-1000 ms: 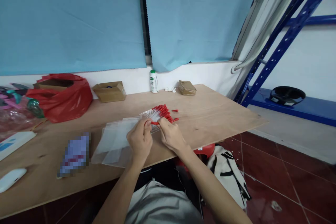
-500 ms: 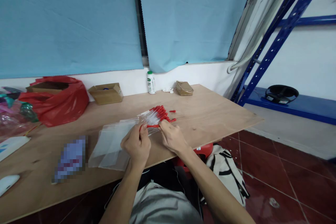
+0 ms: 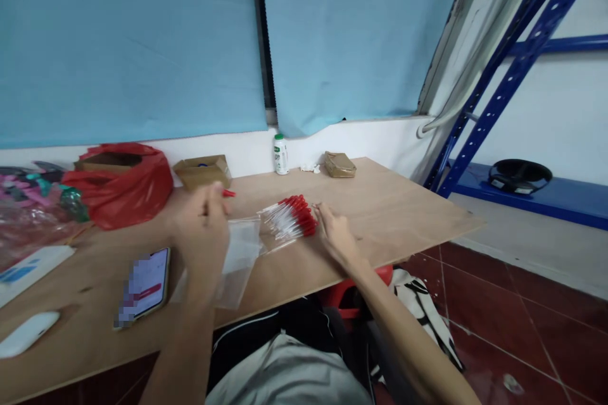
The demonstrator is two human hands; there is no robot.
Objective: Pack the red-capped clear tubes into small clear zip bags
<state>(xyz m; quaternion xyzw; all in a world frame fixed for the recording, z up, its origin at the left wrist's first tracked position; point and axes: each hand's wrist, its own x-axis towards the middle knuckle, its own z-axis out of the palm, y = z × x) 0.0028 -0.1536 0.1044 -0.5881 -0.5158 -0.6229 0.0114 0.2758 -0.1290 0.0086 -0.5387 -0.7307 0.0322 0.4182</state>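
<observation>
My left hand [image 3: 202,221] is raised above the wooden table [image 3: 380,209], fingers closed round a thin red-capped dropper [image 3: 227,193] whose red tip pokes out to the right. A stack of clear plastic bags [image 3: 240,253] lies under and beside that hand. My right hand [image 3: 332,234] rests on the table at the right end of a pile of clear droppers with red caps [image 3: 291,218], fingers curled against the red ends.
A phone [image 3: 145,285] lies at the left of the bags. A white object [image 3: 26,332] and a white box [image 3: 28,266] sit at the near left. A red bag [image 3: 126,186], cardboard box [image 3: 202,171], white bottle [image 3: 280,155] and brown packet [image 3: 339,164] line the wall. A blue shelf rack [image 3: 513,69] stands at the right.
My left hand has lifted away from the pile to the left with one dropper. My right hand has shifted to the pile's right end, and the loose droppers there are gathered in.
</observation>
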